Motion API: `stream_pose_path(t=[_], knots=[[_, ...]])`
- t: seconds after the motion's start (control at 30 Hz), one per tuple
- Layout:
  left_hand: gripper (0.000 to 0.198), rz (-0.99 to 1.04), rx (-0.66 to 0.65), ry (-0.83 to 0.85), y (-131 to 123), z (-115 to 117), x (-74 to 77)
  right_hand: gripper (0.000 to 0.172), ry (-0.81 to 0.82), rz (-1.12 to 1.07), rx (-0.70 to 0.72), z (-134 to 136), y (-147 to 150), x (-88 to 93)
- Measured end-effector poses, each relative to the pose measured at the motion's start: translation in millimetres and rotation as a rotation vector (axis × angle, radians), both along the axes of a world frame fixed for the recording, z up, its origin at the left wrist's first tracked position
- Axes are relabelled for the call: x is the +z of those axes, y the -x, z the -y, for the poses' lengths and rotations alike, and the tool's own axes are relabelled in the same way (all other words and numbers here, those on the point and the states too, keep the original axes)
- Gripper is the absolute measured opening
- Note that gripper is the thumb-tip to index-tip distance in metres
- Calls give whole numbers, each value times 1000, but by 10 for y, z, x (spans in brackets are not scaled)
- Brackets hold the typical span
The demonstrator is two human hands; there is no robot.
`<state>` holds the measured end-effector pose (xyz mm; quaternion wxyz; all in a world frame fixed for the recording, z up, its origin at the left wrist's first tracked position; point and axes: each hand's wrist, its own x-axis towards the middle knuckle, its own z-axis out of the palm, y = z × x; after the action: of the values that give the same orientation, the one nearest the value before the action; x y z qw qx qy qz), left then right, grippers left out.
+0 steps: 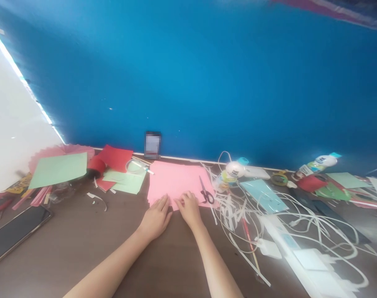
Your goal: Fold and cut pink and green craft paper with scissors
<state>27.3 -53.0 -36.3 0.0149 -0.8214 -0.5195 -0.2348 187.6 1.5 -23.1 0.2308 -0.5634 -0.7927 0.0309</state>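
Observation:
A stack of pink paper sheets (176,178) lies on the brown table, its edges slightly uneven. My left hand (156,216) rests flat over the near left edge of the stack, fingers stretched forward. Beside it, my right hand (188,207) has its fingers bent and drawn together in a pinch at the near edge of the pink paper. Dark-handled scissors (207,193) lie on the right side of the stack, just beyond my right hand, not held.
Green paper (130,182), red paper (118,157) and a smartphone (16,231) are at left. Right are white paper strips (231,213), a bottle (230,174), a blue packet (264,194), tangled cables and a power strip (287,248). A blue wall (191,82) stands behind.

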Motion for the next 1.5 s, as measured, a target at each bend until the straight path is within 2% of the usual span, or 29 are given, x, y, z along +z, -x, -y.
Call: stream_pose_path(t=[0.4, 0.67, 0.73, 0.9, 1.0, 1.17, 1.23, 1.33, 1.5], knots=[[49, -49, 24, -3, -21, -3, -67, 26, -77, 4, -19, 45, 36, 46], [41, 2, 21, -14, -2, 16, 32, 25, -95, 39, -25, 85, 69, 55], [38, 47, 38, -27, 20, -4, 48, 24, -66, 21, 38, 79, 37, 81], [25, 123, 92, -60, 122, -114, 57, 17, 17, -37, 297, 88, -31, 164], [19, 92, 76, -37, 189, -160, 80, 13, -3, -1, 363, 104, -36, 177], [26, -30, 62, 65, 217, -123, 125, 19, 1, 149, 416, 179, -23, 247], [27, -61, 54, 75, 182, -72, 120, 20, 35, 182, 397, 240, 2, 300], [31, -100, 7, 7, 91, 28, 75, 21, 93, 203, 289, 355, 92, 327], [49, -169, -39, 15, -4, 165, -9, 48, 242, 229, 146, 553, 283, 166]])
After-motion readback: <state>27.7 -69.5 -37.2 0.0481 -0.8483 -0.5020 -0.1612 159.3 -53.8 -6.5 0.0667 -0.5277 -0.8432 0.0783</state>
